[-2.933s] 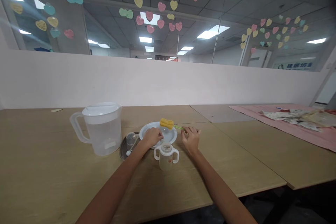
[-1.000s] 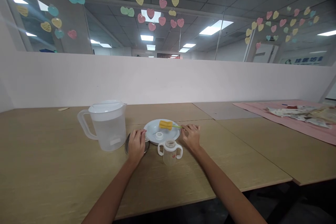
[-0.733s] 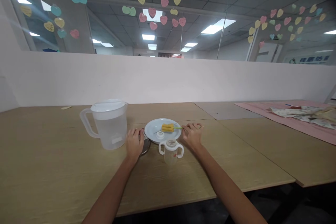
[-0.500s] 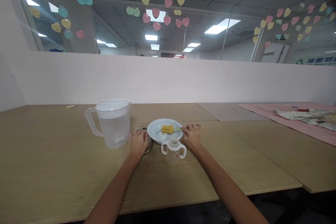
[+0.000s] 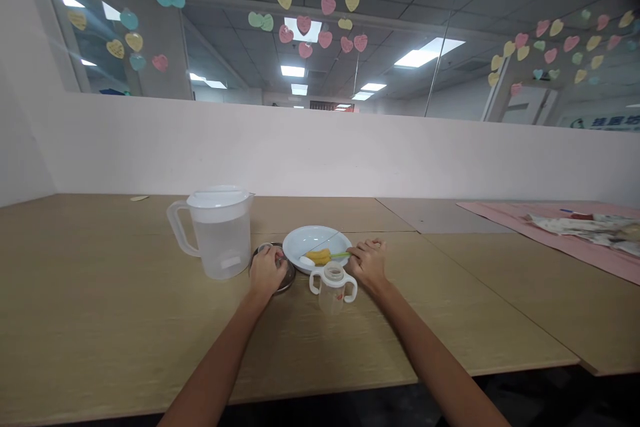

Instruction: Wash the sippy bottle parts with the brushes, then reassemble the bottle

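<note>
My right hand [image 5: 369, 263] is closed on the green handle of a sponge brush [image 5: 319, 255]. Its yellow sponge head lies in a white plate [image 5: 314, 232], against a small white plastic part [image 5: 307, 261]. In front of the plate, a clear baby bottle [image 5: 333, 293] with two white handles stands upright, its top uncapped. Left of the plate, my left hand [image 5: 268, 271] is over a round metal dish [image 5: 286, 280], fingers curled together. Whatever those fingers grip, if anything, is hidden; a clear rounded edge shows just behind them.
A lidded translucent pitcher [image 5: 223, 240] of clear liquid stands to the left. At the far right, a pink cloth [image 5: 515, 227] carries crumpled fabric [image 5: 575, 227] and a pen. A white wall [image 5: 320, 147] rises behind the wooden table [image 5: 125, 320].
The sponge head has shifted toward the near side of the plate and pressed against the white part, which now looks tilted. My left hand has lifted slightly, showing more of the metal dish.
</note>
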Motion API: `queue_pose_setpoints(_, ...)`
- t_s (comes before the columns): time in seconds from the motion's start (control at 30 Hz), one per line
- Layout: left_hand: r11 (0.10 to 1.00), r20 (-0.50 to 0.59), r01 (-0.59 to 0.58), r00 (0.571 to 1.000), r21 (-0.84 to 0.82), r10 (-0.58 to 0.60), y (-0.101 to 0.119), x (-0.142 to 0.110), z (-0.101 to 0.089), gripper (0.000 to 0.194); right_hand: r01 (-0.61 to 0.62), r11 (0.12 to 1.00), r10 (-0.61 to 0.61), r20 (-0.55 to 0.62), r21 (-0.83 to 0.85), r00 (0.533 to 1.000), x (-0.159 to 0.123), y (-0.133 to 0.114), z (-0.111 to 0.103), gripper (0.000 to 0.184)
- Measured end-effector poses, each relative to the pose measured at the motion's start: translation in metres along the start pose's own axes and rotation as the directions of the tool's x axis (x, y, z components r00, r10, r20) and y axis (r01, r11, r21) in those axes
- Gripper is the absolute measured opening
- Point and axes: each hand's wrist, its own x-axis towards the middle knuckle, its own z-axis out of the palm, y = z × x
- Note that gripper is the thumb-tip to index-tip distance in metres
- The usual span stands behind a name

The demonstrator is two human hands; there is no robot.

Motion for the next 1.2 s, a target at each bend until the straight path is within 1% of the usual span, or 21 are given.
queue_pose_setpoints(0.07,1.0,0.011,-0.015,1.0,0.018,0.014,0.0,-0.001,0.001,0.012,-0.003,1.0,0.004,-0.019,0.024,1.0,0.0,-0.001,-0.002,0.023)
queue_pose_setpoints(0.17,0.996,0.012,-0.032,0.999,0.089,0.031,0.001,-0.003,0.0,0.014,-0.019,0.998,0.022,-0.044,0.06,0.999,-0.001,-0.002,-0.003,0.023)
queue_pose_setpoints(0.23,0.993,-0.037,-0.043,0.998,0.106,0.048,0.003,-0.004,-0.002,0.018,-0.031,0.997,0.036,-0.056,0.077,0.998,-0.001,-0.003,-0.004,0.022)
queue_pose_setpoints(0.3,0.993,-0.119,-0.08,0.989,0.083,0.089,0.007,-0.006,-0.005,0.021,-0.046,0.995,0.053,-0.071,0.092,0.996,0.0,-0.003,-0.005,0.022)
queue_pose_setpoints(0.37,0.986,-0.18,-0.164,0.969,0.042,0.169,0.012,-0.008,-0.008,0.023,-0.064,0.992,0.072,-0.08,0.104,0.994,0.0,-0.004,-0.006,0.022)
queue_pose_setpoints(0.4,0.975,-0.187,-0.221,0.957,0.022,0.222,0.016,-0.009,-0.008,0.025,-0.075,0.991,0.084,-0.082,0.108,0.993,0.0,-0.004,-0.006,0.022)
queue_pose_setpoints(0.5,0.927,-0.147,-0.374,0.919,-0.031,0.366,0.025,-0.011,-0.007,0.03,-0.112,0.987,0.123,-0.083,0.118,0.989,0.001,-0.003,-0.005,0.023)
queue_pose_setpoints(0.57,0.909,-0.114,-0.414,0.906,-0.052,0.407,0.029,-0.012,-0.004,0.031,-0.137,0.982,0.148,-0.086,0.128,0.985,0.0,-0.002,-0.004,0.023)
queue_pose_setpoints(0.67,0.906,-0.1,-0.418,0.906,-0.064,0.41,0.029,-0.012,0.0,0.031,-0.169,0.974,0.184,-0.091,0.153,0.979,0.0,0.0,-0.002,0.023)
queue_pose_setpoints(0.87,0.931,-0.134,-0.358,0.929,-0.075,0.346,0.027,-0.013,0.001,0.025,-0.234,0.944,0.261,-0.093,0.232,0.961,0.0,0.002,-0.002,0.025)
queue_pose_setpoints(1.07,0.919,-0.156,-0.382,0.918,-0.098,0.364,0.027,-0.015,0.001,0.019,-0.288,0.915,0.323,-0.087,0.284,0.942,0.0,0.003,-0.002,0.024)
queue_pose_setpoints(1.2,0.925,-0.173,-0.343,0.933,-0.164,0.315,0.028,-0.015,0.001,0.022,-0.319,0.896,0.366,-0.108,0.31,0.924,0.0,0.005,-0.001,0.023)
